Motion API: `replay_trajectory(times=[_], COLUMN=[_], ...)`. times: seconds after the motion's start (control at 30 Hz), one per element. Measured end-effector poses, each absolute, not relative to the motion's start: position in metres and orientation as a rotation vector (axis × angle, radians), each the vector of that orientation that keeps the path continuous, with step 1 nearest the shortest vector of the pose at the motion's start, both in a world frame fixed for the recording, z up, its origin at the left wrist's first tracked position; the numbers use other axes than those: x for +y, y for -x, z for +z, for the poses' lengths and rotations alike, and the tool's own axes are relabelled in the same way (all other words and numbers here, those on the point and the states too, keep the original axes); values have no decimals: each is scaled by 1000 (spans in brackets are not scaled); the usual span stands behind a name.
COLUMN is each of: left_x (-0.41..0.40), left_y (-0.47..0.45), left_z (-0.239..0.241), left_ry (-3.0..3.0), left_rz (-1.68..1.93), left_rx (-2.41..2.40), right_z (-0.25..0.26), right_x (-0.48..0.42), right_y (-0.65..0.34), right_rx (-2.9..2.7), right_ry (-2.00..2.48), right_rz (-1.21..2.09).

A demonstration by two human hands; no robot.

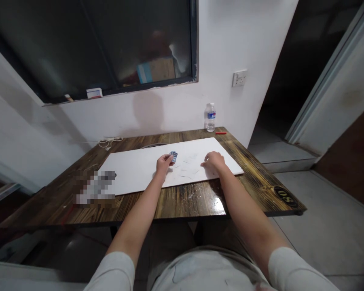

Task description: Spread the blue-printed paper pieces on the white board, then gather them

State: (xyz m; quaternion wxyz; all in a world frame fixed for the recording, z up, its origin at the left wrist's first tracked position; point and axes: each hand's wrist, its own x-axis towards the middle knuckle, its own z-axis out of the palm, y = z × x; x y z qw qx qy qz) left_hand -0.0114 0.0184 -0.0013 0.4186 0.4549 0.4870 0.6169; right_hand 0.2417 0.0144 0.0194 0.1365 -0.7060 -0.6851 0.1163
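Observation:
Between the thumb and fingers of my left hand [164,165] is a small fanned stack of dark blue cards [174,157], held up over the white board [133,169]. My right hand [214,161] is above the right part of the same board, its fingers curled and drawn together; anything pinched in them is too small to make out. Faint thin dark lines and pale patches [186,166] show on the board between my hands. Whether these are drawn marks or the edges of flat pale pieces, I cannot tell.
The board lies on a dark wooden table [182,202]. At the back right are a plastic bottle [211,117] and a red pen-like stick [221,133]. A white cable [109,141] lies at the back left. A blurred-out object [98,188] is at the board's left end.

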Motion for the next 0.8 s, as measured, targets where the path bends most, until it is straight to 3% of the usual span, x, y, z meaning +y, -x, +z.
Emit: replay_trajectory(times=[0.57, 0.8], left_x=[19, 19], left_y=[11, 9], left_z=[0, -2], left_ry=[-1117, -1131], left_rz=[1530, 1479], left_rx=[1219, 1177], right_z=[15, 2], right_x=[19, 28], right_y=[-239, -240], right_rx=[-1986, -1854], right_ry=[2038, 1820], right_rz=[407, 444])
